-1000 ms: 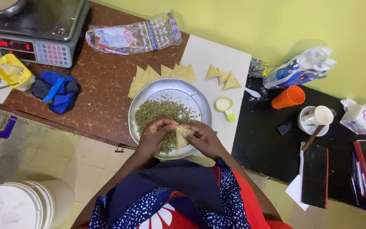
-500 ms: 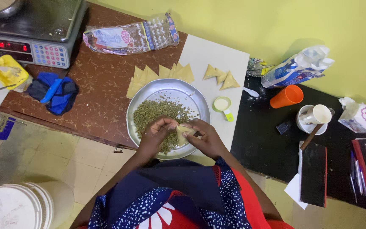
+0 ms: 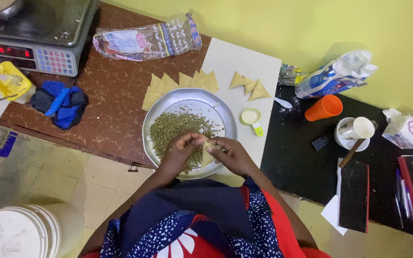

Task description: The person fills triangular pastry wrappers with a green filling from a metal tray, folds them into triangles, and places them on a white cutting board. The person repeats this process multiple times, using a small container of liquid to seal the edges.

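Though apparently pinched, pastry cone [image 3: 207, 155] half-hidden.

Left hand [image 3: 180, 152] and right hand [image 3: 233, 155] pinching pastry cone [image 3: 208, 154], over filling tray [image 3: 168, 102]

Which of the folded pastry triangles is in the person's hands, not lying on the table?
The pastry cone over the metal plate, pinched between left hand and right hand. The other triangles lie untouched behind the plate.
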